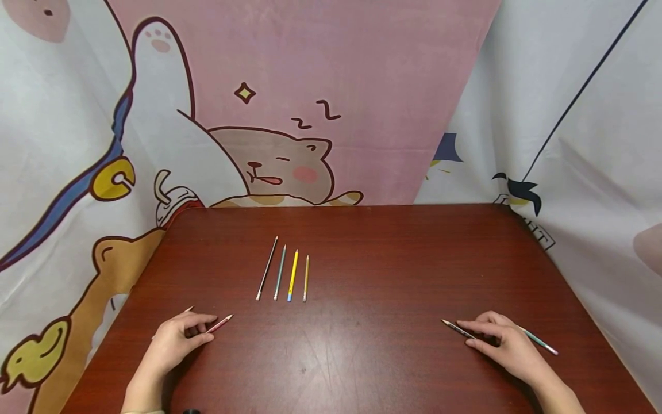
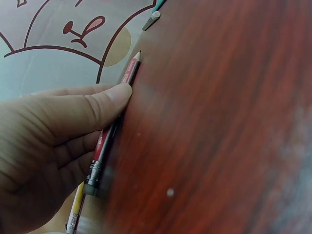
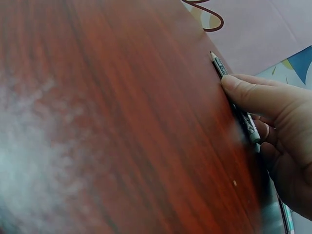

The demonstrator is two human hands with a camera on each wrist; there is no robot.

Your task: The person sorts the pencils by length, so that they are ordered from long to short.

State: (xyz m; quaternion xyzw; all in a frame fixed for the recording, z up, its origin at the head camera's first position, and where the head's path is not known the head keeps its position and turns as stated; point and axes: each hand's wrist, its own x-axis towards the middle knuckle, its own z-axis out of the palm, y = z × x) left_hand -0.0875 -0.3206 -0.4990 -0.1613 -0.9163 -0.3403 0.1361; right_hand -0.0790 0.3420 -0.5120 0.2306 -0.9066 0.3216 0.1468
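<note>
My left hand (image 1: 176,344) pinches a red pencil (image 1: 222,323) between thumb and fingers, its tip pointing up and to the right. In the left wrist view the red pencil (image 2: 99,148) shows a dark stripe and an eraser end. Past that hand lies another pencil (image 2: 76,207), mostly hidden. At the right side of the table, my right hand (image 1: 514,348) pinches a dark pencil (image 1: 455,328), tip toward the table's middle; lettering shows on this dark pencil (image 3: 221,66) in the right wrist view. Behind the right hand a teal pencil (image 1: 542,341) sticks out, partly covered.
Left of the middle, side by side on the brown table (image 1: 388,259), lie a black pencil (image 1: 267,267), a teal-green pencil (image 1: 280,271), a yellow pencil (image 1: 293,275) and a shorter gold pencil (image 1: 306,278). A printed cloth (image 1: 393,86) hangs behind the table.
</note>
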